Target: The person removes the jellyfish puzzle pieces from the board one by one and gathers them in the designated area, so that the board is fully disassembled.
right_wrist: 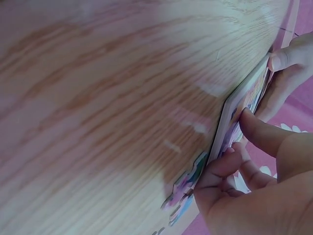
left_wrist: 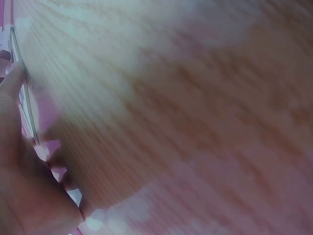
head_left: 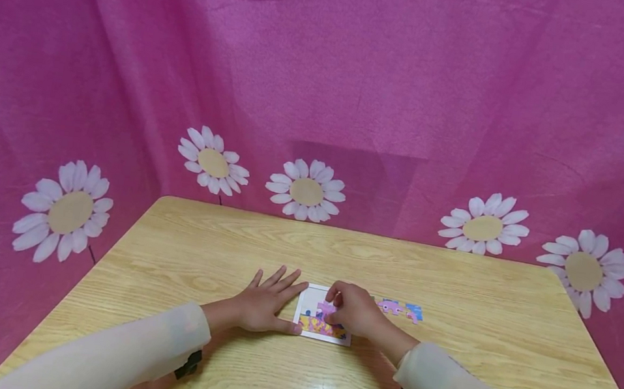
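Note:
A small jigsaw puzzle in a white-bordered tray (head_left: 312, 286) lies on the wooden table, its lower part filled with yellow and pink pieces. My left hand (head_left: 264, 306) rests at the tray's left side, fingers spread, with thumb and a fingertip touching its edge. Over the tray's right half, my right hand (head_left: 358, 311) pinches a pink puzzle piece (head_left: 324, 309) between thumb and curled fingers; the fingers partly hide it. In the right wrist view, the right thumb (right_wrist: 264, 132) reaches onto the tray. The left wrist view shows the left hand (left_wrist: 29, 186) low beside the tray.
Loose puzzle pieces (head_left: 390, 307) in pink and blue lie right of the tray, behind my right hand. The wooden table (head_left: 211, 240) meets a pink cloth (head_left: 327, 78) printed with white daisies at its back and sides.

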`<state>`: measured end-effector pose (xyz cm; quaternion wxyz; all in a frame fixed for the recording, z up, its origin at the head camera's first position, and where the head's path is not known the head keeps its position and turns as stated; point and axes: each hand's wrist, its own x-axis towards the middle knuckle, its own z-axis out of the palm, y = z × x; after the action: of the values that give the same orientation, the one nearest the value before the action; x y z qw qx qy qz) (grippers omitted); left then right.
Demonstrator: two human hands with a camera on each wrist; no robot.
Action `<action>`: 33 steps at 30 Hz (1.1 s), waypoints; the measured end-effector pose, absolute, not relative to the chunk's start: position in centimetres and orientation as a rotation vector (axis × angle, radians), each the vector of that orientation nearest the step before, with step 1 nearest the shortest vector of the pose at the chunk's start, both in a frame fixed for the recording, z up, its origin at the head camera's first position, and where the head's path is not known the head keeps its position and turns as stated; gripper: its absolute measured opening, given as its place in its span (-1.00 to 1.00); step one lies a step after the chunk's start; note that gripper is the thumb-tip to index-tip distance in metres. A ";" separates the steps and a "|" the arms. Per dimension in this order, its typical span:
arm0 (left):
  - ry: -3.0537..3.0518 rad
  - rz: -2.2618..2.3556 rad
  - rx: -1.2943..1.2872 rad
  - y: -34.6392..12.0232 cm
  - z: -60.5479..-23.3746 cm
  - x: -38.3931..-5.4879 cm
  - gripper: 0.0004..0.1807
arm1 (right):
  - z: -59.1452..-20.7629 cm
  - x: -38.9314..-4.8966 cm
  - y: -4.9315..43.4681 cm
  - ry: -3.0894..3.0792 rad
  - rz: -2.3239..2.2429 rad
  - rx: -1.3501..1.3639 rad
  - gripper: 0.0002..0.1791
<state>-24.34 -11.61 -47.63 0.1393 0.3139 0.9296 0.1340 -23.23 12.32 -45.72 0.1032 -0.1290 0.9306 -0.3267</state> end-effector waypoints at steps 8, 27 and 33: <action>2.682 0.388 0.896 -11.6 -47.7 -24.3 0.02 | -45.6 -23.1 12.1 2.767 -0.956 -0.389 -0.65; 2.678 0.382 0.906 -11.6 -47.4 -24.2 0.01 | -45.4 -22.9 12.0 2.796 -0.929 -0.425 -0.63; 2.681 0.379 0.902 -11.5 -47.4 -24.2 0.01 | -45.5 -22.9 12.1 2.785 -0.972 -0.423 -0.63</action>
<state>-24.22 -11.52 -47.42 0.1433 0.3129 0.9297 0.1313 -22.89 12.05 -45.53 0.0807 -0.1414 0.9315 -0.3252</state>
